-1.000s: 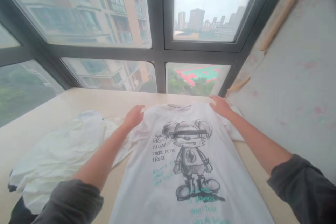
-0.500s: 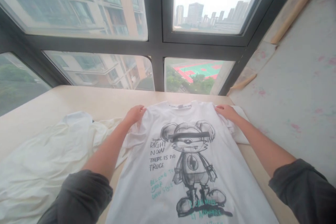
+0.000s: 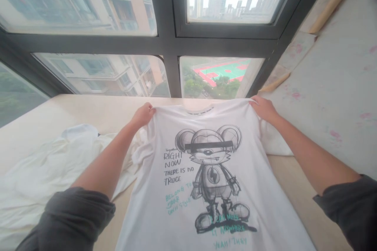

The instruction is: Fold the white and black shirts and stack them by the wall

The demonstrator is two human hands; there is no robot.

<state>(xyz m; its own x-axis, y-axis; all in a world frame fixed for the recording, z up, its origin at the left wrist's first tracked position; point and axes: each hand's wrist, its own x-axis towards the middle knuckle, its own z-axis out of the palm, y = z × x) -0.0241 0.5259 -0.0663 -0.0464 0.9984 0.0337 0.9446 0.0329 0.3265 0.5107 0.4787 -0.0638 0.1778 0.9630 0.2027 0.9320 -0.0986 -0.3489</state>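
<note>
- Shows one white printed T-shirt (image 3: 188,180), spread front up over the pale tabletop (image 3: 123,104), with collar toward the window and hem beyond the bottom edge of view.
- Counts two bare hands and two rolled dark sleeves (image 3: 70,219).
- Pinches one shoulder of the shirt in the left hand (image 3: 144,114), with fingers narrowed onto the fabric.
- Grips the opposite shoulder in the right hand (image 3: 264,108), likewise with fingers drawn together on the cloth; stretches across taut from hand to hand, dipping at the neckline (image 3: 198,113).
- Carries one big-eared cartoon figure (image 3: 213,180) on the chest, with a black bar over the eyes and a lightning bolt on the front.
- Reads in black beside it: "Together", small, then "RIGHT NOW THERE IS NO TRUCE".
- Reads in green below: "BELONG TO YOUR OWN STYLE"; over and under the shoes, "I CAN MAKE IT ANYWHERE YEAH! THEY".
- Bears tiny dark marks at the neckline, too small to read.
- Includes one heap of off-white cloth (image 3: 50,168) to the left; cannot tell the number of pieces.
- Includes a patch of white cloth (image 3: 278,141) below the right hand, near the floral wallpaper (image 3: 332,98); cannot tell whether separate or part of the shirt.
- Gives, through five panes in a gray window frame (image 3: 167,43), onto one red-and-green sports court (image 3: 226,72).
</note>
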